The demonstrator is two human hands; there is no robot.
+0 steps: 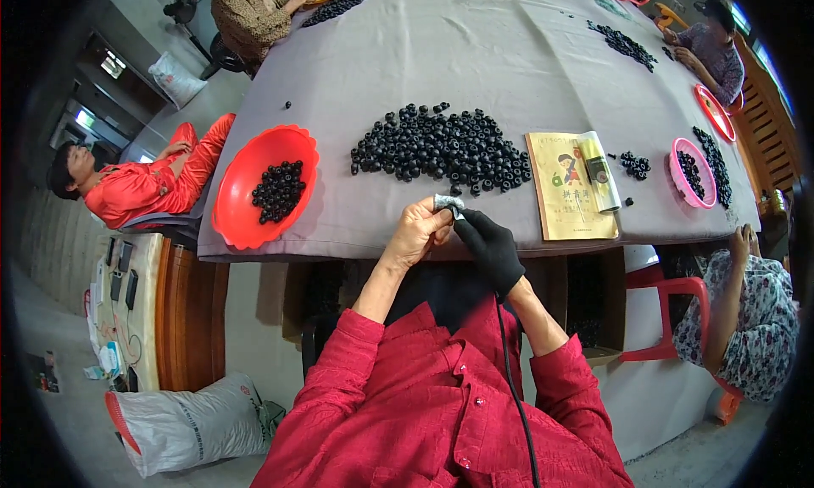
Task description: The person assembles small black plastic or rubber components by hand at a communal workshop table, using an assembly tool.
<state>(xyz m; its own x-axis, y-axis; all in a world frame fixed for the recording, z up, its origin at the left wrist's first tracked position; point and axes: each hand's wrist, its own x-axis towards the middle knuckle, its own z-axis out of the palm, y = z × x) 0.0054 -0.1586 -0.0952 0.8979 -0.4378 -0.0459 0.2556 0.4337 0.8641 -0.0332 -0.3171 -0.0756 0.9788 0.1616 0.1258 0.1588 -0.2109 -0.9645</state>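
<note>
My bare left hand (pixel 417 232) and my black-gloved right hand (pixel 490 249) meet at the near edge of the table. Between their fingertips is a small grey-white piece of fabric (pixel 447 203), which seems to cover a left fingertip. The fingers of both hands are closed together there; anything small inside them is hidden. Just beyond my hands lies a wide pile of small black ring-like parts (pixel 441 149) with holes. Left of the pile stands a red scalloped basin (pixel 233 183) holding more black parts (pixel 278 191).
A yellow booklet (pixel 560 208) lies right of the pile, with a rolled clear-and-yellow item (pixel 600 172) on it. Farther right are a pink basket (pixel 676 170) and smaller black piles (pixel 634 166). Several people sit around the grey-covered table (pixel 475 55). A black cable (pixel 509 361) hangs down my front.
</note>
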